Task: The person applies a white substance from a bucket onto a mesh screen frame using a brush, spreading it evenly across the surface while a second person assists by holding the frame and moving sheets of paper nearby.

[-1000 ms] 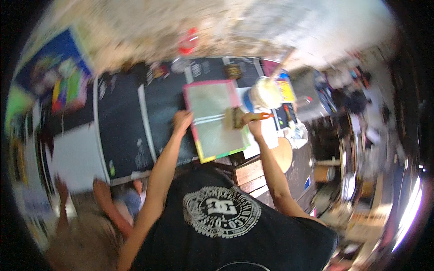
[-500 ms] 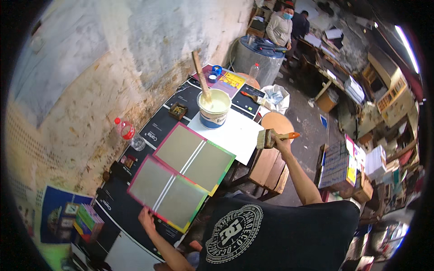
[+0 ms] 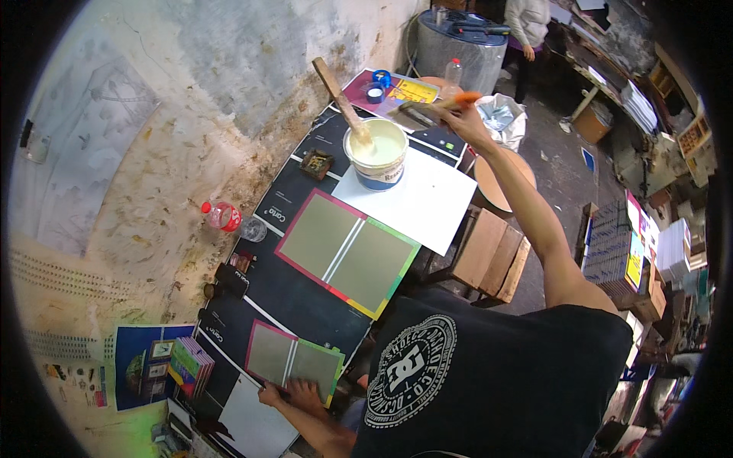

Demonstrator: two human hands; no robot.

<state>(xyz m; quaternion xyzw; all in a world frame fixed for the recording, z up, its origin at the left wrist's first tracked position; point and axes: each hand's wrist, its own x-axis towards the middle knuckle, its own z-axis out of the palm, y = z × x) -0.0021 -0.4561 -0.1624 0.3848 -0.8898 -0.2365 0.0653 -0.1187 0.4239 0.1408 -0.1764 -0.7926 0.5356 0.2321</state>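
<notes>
My right hand (image 3: 463, 124) grips a wide, orange-handled paintbrush (image 3: 418, 116), held just beyond and right of an open bucket of pale glue or paint (image 3: 383, 174). A wooden stick (image 3: 334, 90) leans in the bucket, which stands on a white sheet (image 3: 431, 200). Nearer lies a book cover (image 3: 319, 230) of two grey boards with pink, green and yellow edges. At the table's near end, my left hand (image 3: 271, 394) has its fingers closed at the edge of a second such cover (image 3: 269, 349). A further hand (image 3: 307, 397), apparently another person's, lies flat on that cover.
A red-capped bottle (image 3: 222, 217) stands by the wall, near a small open box (image 3: 316, 163). Blue tape rolls (image 3: 375, 94) sit at the far end. Wooden stools (image 3: 489, 256) stand right of the table. Beyond are a large drum (image 3: 462, 57) and a person (image 3: 527, 27).
The second cover has come away from the first, toward the table's near end, with my left hand at it. My right hand has swung the brush away from me, past the bucket. A further hand has appeared.
</notes>
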